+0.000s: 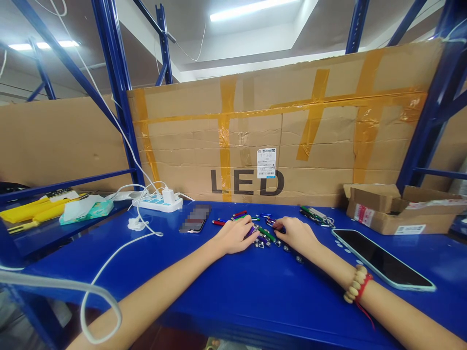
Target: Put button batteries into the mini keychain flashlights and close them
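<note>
Small shiny tubes (268, 234) in green, purple, blue and red, with silver ends, lie in a loose pile mid-table. My left hand (237, 235) rests at the pile's left side, its fingers bent and closed around a purple tube (251, 231). On the pile's right side, my right hand (297, 235) has its fingertips pinched together beside a blue tube (270, 221); what they hold is hidden. A few red tubes (219, 222) lie beyond my left hand. Small silver pieces (299, 259) are scattered under my right forearm.
At the right lie a large tablet-like device (385, 260) and an open cardboard box (394, 214). More tubes with a ring (315, 216) sit behind my right hand. A phone (195, 218), power strip (157, 202) and looping white cable (109, 262) occupy the left. A tall cardboard sheet (189, 155) closes the back.
</note>
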A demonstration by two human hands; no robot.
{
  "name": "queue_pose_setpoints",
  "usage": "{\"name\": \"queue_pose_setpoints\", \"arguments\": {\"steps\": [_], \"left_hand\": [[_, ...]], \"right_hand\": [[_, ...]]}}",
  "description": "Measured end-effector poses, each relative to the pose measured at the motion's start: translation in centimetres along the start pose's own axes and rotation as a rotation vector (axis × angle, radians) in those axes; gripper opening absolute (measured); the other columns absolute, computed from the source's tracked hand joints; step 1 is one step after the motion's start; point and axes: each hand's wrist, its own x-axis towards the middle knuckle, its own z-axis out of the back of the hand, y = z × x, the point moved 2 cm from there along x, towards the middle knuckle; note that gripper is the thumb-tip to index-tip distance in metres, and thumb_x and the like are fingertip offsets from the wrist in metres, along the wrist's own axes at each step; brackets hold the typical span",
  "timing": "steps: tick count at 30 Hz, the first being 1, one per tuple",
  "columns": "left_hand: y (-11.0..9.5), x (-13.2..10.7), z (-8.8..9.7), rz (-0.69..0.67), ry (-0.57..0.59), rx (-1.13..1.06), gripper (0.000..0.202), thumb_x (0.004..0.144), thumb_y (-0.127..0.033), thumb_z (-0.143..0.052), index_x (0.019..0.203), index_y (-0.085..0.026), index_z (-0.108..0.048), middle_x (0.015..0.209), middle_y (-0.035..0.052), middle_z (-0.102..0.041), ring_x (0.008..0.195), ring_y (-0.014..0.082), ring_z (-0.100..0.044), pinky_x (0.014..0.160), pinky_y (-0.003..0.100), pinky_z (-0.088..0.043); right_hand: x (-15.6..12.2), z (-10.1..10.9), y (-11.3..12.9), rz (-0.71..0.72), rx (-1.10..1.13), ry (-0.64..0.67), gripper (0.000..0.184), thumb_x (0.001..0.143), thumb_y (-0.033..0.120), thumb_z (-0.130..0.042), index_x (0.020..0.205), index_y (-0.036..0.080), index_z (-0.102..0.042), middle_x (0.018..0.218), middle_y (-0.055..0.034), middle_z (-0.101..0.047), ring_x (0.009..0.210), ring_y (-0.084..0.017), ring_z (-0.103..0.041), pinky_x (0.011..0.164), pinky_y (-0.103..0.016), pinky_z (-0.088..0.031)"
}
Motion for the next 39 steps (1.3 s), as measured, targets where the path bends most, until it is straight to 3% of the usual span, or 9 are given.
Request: {"name": "queue_pose_setpoints", "arguments": {"steps": [15,39], "left_hand": [[0.05,0.03,0.04,0.003,0.004,-0.016,0.04,0.096,-0.041,-0.025,0.085,-0.016,-0.055,0.093,0.0045,-0.055,0.079,0.0162,-0.059,0.065,0.026,-0.045],[0.02,0.08,0.19,0.01,0.024,-0.036,0.04,0.096,-0.04,-0.026,0.084,-0.016,-0.055,0.094,0.0049,-0.054,0.08,0.0162,-0.059,0.063,0.025,-0.045]], "right_hand": [[0.1,-0.57,-0.06,0.032,0.033,-0.019,0.02,0.084,0.02,-0.051,0.099,0.022,-0.065,0.103,-0.0035,-0.067,0.096,-0.019,-0.061,0.07,-0.025,-0.042],[-0.06,0.08,0.29,0.027,-0.019,-0.002,0.023,0.081,0.019,-0.051,0.096,0.023,-0.069,0.103,-0.0013,-0.07,0.099,-0.021,-0.062,0.07,-0.026,-0.044]]}}
